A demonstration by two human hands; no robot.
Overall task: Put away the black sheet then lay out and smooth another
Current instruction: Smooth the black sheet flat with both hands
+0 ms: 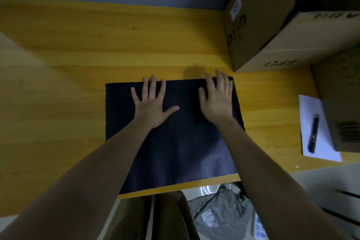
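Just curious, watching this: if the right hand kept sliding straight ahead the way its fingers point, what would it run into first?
Probably nothing soon. The right hand points past the black sheet onto bare table; the cardboard box seems just right of that line, though depth is unclear.

Cardboard boxes (272, 31) stand stacked on the yellow wooden worktop (78, 48), beyond and right of the fingers. Farther right, a black pen (313, 134) lies on white paper (311, 107).
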